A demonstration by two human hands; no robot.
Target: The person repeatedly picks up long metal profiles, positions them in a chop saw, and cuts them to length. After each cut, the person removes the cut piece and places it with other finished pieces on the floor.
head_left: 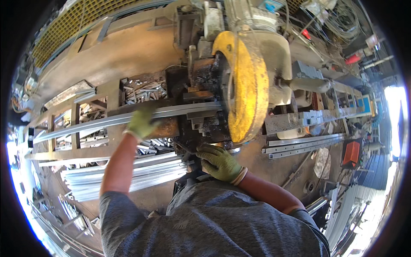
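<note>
My left hand [140, 123], in a green glove, rests on a long grey metal bar [98, 122] that lies across the frame of a cut-off saw. The bar runs right into the dark vise [201, 115] beside the yellow blade guard [246, 88]. My right hand [219, 162], also in a green glove, is down at the front of the saw base, fingers curled on a dark part under the vise. What it grips is partly hidden.
A stack of cut grey metal bars [128, 175] lies at my left. More bars [304, 143] lie right of the saw. Short offcuts [143, 90] fill the frame behind the bar. A red box [352, 154] sits at the right.
</note>
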